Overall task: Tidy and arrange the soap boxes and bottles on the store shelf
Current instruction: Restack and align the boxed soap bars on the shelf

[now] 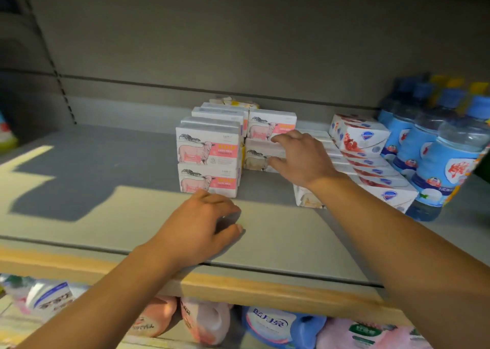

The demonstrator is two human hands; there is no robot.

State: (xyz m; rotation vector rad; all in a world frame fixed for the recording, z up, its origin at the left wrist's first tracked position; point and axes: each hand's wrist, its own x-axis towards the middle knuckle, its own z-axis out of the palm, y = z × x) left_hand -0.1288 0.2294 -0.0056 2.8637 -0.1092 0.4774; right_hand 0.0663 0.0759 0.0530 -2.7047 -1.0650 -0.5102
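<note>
Soap boxes point(209, 149), white with a pink sheep print, stand stacked two high at the middle of the grey shelf point(79, 179). More of them sit behind, toward 12 o'clock. Right hand point(299, 157) reaches in from 4 o'clock; fingers curl over the end of a lower sheep box point(258, 157) in the second stack, thumb beneath, gripping it. Left hand point(204, 224) rests on the bare shelf at 6 o'clock of the front stack, fingers loosely bent, holding nothing. At 3 o'clock, a row of white boxes with red print point(371, 173) lies flat, one point(360, 135) tilted on top. Blue bottles point(434, 149) crowd the far right. Pink and blue refill bottles point(278, 324) show on the lower shelf.
</note>
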